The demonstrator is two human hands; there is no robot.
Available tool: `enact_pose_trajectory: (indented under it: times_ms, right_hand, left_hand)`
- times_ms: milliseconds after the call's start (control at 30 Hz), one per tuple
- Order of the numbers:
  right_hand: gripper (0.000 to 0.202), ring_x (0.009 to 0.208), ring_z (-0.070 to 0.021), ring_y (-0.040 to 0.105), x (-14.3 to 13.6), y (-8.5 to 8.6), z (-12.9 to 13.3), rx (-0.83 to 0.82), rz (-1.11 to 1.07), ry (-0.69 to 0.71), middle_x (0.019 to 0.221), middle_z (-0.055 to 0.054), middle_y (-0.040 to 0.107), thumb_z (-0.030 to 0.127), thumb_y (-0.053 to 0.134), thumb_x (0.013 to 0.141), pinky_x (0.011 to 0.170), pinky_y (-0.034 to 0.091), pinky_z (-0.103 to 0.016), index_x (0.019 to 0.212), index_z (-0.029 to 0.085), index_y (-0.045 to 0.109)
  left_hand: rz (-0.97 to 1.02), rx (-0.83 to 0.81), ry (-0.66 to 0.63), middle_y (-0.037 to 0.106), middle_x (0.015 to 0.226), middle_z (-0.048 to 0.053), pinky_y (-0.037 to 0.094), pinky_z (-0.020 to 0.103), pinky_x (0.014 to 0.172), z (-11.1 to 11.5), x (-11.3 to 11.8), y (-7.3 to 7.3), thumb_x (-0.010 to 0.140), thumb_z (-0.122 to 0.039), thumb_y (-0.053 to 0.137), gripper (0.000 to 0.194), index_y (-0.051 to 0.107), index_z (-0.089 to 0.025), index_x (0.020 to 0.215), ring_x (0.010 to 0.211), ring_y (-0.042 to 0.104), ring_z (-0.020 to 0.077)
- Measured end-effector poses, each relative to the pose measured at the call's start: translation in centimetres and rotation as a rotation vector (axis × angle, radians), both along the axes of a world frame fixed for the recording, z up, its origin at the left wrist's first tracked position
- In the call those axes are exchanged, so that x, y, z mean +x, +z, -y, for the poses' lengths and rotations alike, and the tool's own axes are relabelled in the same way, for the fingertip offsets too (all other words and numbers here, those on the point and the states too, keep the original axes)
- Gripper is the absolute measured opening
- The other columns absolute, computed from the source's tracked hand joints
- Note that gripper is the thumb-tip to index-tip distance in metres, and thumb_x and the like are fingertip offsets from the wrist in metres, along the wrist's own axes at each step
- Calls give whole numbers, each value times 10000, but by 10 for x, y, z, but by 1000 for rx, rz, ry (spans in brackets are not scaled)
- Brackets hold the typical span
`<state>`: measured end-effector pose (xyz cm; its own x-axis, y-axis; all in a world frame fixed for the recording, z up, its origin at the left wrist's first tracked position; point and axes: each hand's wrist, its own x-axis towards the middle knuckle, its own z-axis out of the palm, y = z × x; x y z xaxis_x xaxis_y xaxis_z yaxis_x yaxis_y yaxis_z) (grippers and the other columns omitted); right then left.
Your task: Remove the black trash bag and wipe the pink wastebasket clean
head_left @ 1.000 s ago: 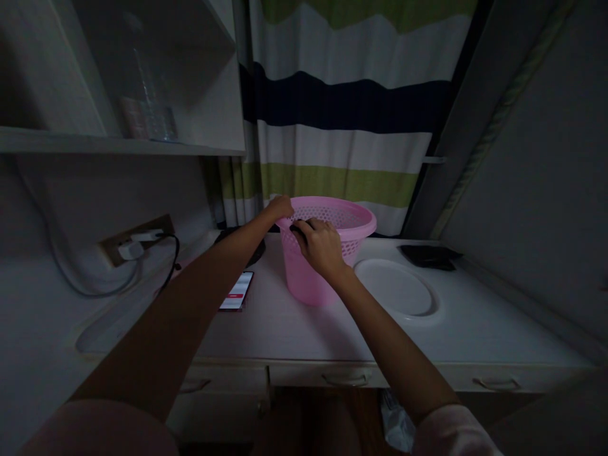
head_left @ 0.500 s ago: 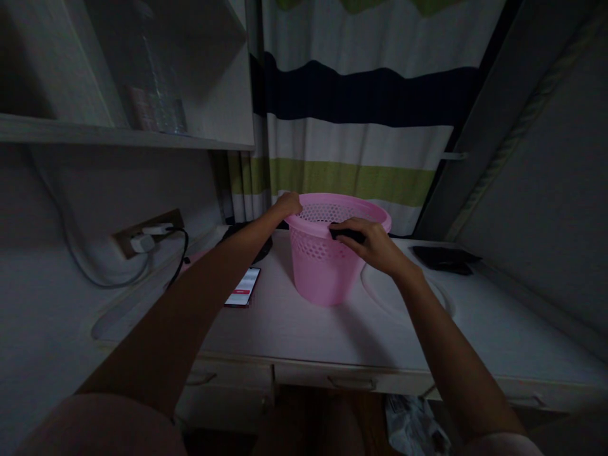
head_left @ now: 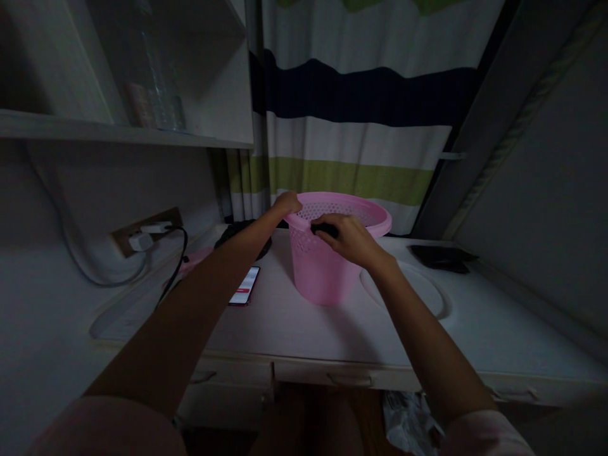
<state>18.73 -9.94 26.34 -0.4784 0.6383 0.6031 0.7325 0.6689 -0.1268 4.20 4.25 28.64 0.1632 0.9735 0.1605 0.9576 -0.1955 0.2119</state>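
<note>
A pink plastic basket with a band of holes below its rim stands upright on the white desk. My left hand is closed over the rim at its left side, fingertips partly hidden. My right hand pinches a small black object, possibly a cloth or sponge; its kind is hard to make out in the dim light. That black object rests against the near side of the rim.
A lit phone lies left of the basket, a black item behind my left forearm. Plugs and a cable are at the left wall. To the right are a round white lid or plate and a flat black packet.
My right hand has slid left along the near rim with the black object. My left hand and the basket have stayed nearly in place.
</note>
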Motion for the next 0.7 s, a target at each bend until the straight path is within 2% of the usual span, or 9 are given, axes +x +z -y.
enact_pose_trajectory:
  times_ms: [167,300,400,533,700]
  right_hand:
    - [279,959,-208,568,-30,5,-10,-11,109,-179,1038,-88,632,258,450,838,813,397,-320,1078,191,577]
    - [304,945,-224,565,-42,7,-21,-23,153,-240,1031,-100,627,274,441,837,790,392,-326,1105,190,556]
    - [306,947,-231,561,-45,6,-23,-11,171,-251,1022,-104,626,274,435,838,785,390,-328,1107,189,554]
    - [301,939,-230,568,-40,2,-14,25,152,-243,1025,-105,627,256,431,839,785,394,-327,1103,189,559]
    - [252,935,-196,573,-12,-4,0,34,37,-97,1015,-68,634,226,461,824,801,405,-307,1040,199,588]
  left_hand:
    - [29,8,29,622,1007,152,425,225,642,-5,0,-2,673,-166,556,447,564,-81,1111,896,580,221]
    - [70,12,30,628,966,144,407,224,571,-11,2,-5,698,-200,541,359,612,-44,1014,812,590,207]
    - [95,29,30,630,960,140,400,218,558,-14,2,-6,704,-218,540,352,621,-37,994,804,594,205]
    - [5,30,10,618,1008,176,422,229,616,-10,1,-3,695,-170,528,391,594,-28,1053,882,589,235]
    - [-17,55,17,579,1101,191,432,226,704,-3,1,-1,702,-130,503,439,541,-37,1129,987,558,233]
